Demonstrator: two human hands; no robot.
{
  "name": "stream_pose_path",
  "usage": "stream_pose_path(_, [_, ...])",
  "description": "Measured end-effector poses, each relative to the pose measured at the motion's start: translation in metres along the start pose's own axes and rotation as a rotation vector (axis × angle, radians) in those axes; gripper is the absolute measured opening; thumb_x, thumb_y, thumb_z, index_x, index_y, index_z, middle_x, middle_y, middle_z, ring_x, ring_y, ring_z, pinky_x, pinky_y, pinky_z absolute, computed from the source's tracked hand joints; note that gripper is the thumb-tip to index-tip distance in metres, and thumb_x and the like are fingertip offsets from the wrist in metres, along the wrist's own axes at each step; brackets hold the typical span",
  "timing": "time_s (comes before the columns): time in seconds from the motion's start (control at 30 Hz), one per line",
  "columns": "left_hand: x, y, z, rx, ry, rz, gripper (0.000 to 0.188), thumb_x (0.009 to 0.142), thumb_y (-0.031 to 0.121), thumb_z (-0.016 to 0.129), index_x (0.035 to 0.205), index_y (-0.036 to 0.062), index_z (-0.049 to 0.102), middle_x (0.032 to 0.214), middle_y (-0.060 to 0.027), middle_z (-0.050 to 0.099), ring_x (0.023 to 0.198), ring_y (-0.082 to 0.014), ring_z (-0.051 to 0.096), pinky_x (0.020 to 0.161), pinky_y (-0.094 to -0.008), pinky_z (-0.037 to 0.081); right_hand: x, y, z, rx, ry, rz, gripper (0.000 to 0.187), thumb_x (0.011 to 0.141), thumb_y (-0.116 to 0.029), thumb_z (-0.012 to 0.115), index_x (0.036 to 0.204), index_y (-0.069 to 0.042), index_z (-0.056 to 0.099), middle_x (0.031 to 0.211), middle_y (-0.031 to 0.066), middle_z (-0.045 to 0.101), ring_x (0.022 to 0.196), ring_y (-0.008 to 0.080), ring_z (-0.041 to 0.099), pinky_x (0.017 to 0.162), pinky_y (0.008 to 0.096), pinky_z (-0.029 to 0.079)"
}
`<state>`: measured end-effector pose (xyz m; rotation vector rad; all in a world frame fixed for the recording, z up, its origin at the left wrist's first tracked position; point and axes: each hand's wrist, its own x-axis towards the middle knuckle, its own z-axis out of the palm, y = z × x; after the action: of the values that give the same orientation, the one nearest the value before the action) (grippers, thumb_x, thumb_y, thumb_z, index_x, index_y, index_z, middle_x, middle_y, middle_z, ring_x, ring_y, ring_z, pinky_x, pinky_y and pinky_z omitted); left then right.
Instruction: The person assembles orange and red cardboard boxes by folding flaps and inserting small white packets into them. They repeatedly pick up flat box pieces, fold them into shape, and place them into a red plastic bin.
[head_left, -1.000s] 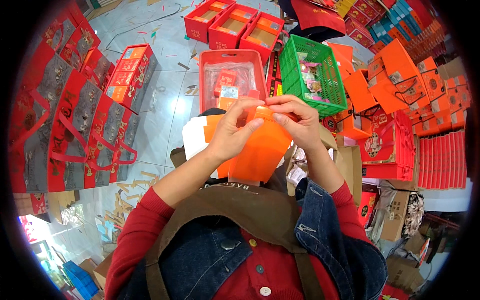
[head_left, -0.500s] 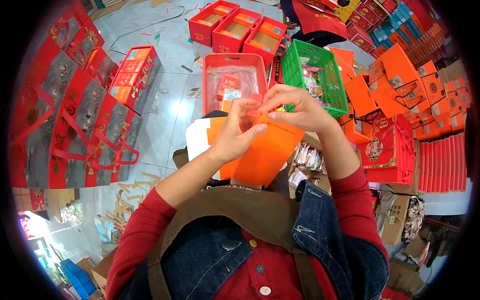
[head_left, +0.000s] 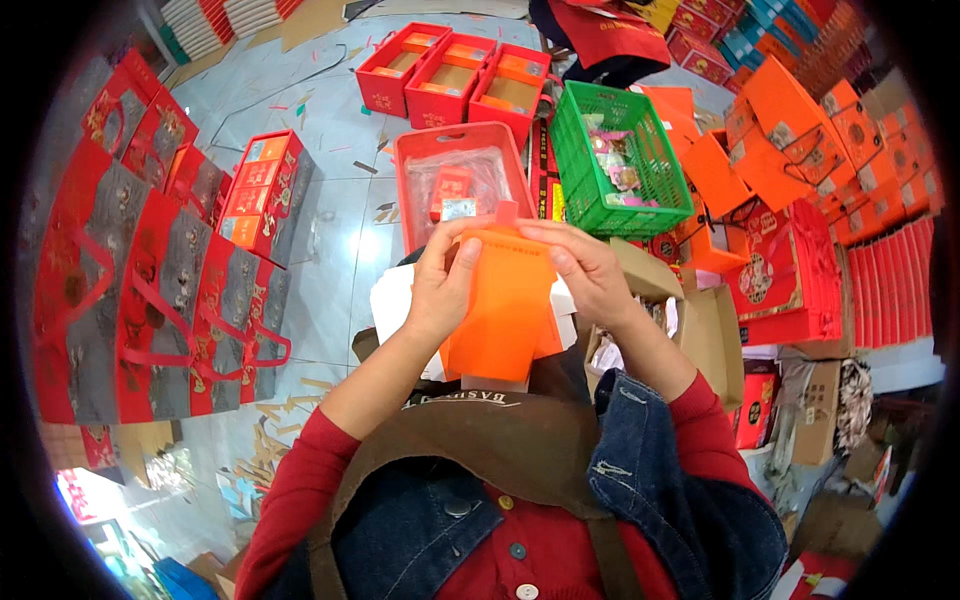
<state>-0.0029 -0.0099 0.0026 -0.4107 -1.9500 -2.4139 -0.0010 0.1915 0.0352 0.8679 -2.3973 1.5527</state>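
Note:
In front of my apron, an orange folding carton (head_left: 507,310) is held up between my two hands. My left hand (head_left: 445,285) grips its upper left corner, thumb on the near face. At the upper right edge my right hand (head_left: 588,268) holds it, its thumb against the side and fingers along the top. A small pinkish-red flap (head_left: 506,213) sticks up past the carton's far end. White card (head_left: 396,300) shows behind the carton on the left. Just beyond my hands, a red tray (head_left: 412,165) lined with clear plastic contains small red and orange boxes (head_left: 455,190).
A green plastic basket (head_left: 570,165) with small packets stands right of the tray. Three red gift boxes (head_left: 440,108) sit farther off. Gift bags (head_left: 150,290) line the left; orange boxes (head_left: 785,120) pile up on the right. An open cardboard box (head_left: 712,330) lies by my right forearm.
My hands have spread from close together at the carton's top to its two sides. The carton has turned more upright and its face is flatter. My view has shifted slightly.

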Motion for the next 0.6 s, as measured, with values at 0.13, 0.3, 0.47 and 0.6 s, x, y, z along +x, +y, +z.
stream_pose_path(0.13, [-0.004,-0.012,0.007,0.064,-0.036,-0.04,0.017,0.094,0.015,0.048,0.108,0.0061,0.053,0.115,-0.007,0.054,0.106,-0.0144,0.05,0.092,-0.0284,0.04,-0.017,0.007,0.008,0.017,0.087,0.064,0.023,0.088,-0.005,0.047,0.107,0.0,0.06,0.11,0.0134,0.062,0.102,0.0259,0.059,0.089,0.0331,0.044])
stream_pose_path(0.3, [0.022,-0.007,-0.009,0.125,0.021,-0.047,0.016,0.092,0.019,0.054,0.103,0.0064,0.054,0.105,-0.0074,0.058,0.095,-0.0131,0.053,0.083,-0.0264,0.045,-0.025,0.041,-0.008,-0.027,0.448,0.035,0.027,0.094,-0.012,0.045,0.114,0.0,0.057,0.112,0.0102,0.061,0.105,0.0219,0.057,0.092,0.0323,0.043])
stream_pose_path(0.47, [0.034,0.006,-0.028,-0.218,0.408,-0.304,0.013,0.093,0.018,0.051,0.098,0.0054,0.053,0.088,-0.0048,0.059,0.078,-0.014,0.06,0.068,-0.029,0.052,-0.131,0.153,-0.098,0.223,0.854,0.689,0.023,0.09,-0.019,0.054,0.102,-0.001,0.062,0.094,0.0057,0.065,0.084,0.0114,0.059,0.074,0.0246,0.046])
stream_pose_path(0.6, [-0.016,-0.003,-0.027,0.005,0.334,-0.457,0.012,0.093,0.016,0.052,0.086,0.0073,0.049,0.085,-0.0023,0.057,0.08,-0.0113,0.057,0.071,-0.0289,0.049,-0.268,0.27,-0.074,-0.206,0.838,1.121,0.017,0.08,-0.017,0.061,0.079,-0.002,0.068,0.067,0.0045,0.064,0.062,0.0112,0.057,0.059,0.0272,0.046])
